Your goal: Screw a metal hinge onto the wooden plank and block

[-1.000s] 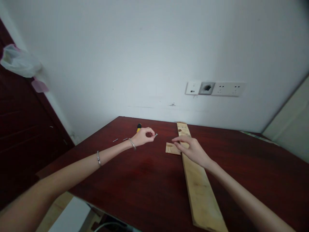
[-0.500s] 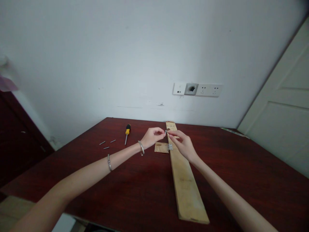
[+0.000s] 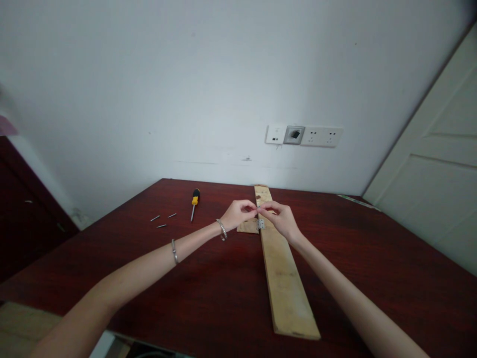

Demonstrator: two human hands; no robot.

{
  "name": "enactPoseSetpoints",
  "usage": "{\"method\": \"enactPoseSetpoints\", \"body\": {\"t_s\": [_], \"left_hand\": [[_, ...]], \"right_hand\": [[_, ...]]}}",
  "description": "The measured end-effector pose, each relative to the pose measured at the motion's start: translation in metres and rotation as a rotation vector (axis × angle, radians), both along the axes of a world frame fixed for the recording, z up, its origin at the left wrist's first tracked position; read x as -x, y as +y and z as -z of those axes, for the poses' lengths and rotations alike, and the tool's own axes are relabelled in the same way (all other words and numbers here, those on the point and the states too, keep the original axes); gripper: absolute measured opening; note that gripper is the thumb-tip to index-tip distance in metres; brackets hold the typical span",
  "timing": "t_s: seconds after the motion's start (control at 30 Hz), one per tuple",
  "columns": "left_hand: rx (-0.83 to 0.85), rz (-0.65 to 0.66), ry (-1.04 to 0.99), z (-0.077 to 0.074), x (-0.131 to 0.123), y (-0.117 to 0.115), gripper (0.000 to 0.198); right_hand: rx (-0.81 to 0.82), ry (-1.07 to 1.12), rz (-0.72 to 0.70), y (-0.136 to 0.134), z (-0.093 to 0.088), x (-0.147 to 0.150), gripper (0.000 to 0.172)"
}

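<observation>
My left hand and my right hand meet fingertip to fingertip over the long wooden board. Both are closed in a pinch around a small silver screw, mostly covered by the fingers. Just below them a metal hinge lies where the long board meets a short wooden piece, which sticks out to the left and is partly hidden by my left hand.
On the left of the dark red table lie a yellow and black screwdriver and several screws. Behind stands a white wall with a row of sockets. A pale panelled door borders the right side.
My hands have come closer together and lowered slightly toward the board, and the screw between the fingers is now more covered. The view has shifted a little.
</observation>
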State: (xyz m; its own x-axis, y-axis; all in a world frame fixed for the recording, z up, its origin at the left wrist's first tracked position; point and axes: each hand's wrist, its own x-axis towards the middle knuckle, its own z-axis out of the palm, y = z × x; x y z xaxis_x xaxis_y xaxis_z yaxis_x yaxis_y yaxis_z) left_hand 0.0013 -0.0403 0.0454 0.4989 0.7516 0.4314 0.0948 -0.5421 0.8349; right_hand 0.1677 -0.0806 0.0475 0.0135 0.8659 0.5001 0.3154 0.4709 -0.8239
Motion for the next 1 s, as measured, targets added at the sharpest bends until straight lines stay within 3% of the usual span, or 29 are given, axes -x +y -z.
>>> {"method": "enactPoseSetpoints", "body": {"t_s": [0.17,0.4,0.67,1.0], "left_hand": [[0.059,0.040,0.043,0.012,0.003,0.023,0.019],[0.350,-0.255,-0.138,0.032,0.019,0.063,0.016],[0.486,-0.289,-0.333,0.037,0.034,0.069,0.020],[0.612,-0.326,-0.436,0.047,0.044,0.075,0.020]], "right_hand": [[0.034,0.028,0.047,0.017,0.017,-0.013,0.025],[0.069,-0.089,0.115,0.051,0.053,-0.032,0.030],[0.066,-0.112,0.142,0.058,0.074,-0.036,0.027],[0.052,-0.179,0.107,0.055,0.076,-0.036,0.022]]}}
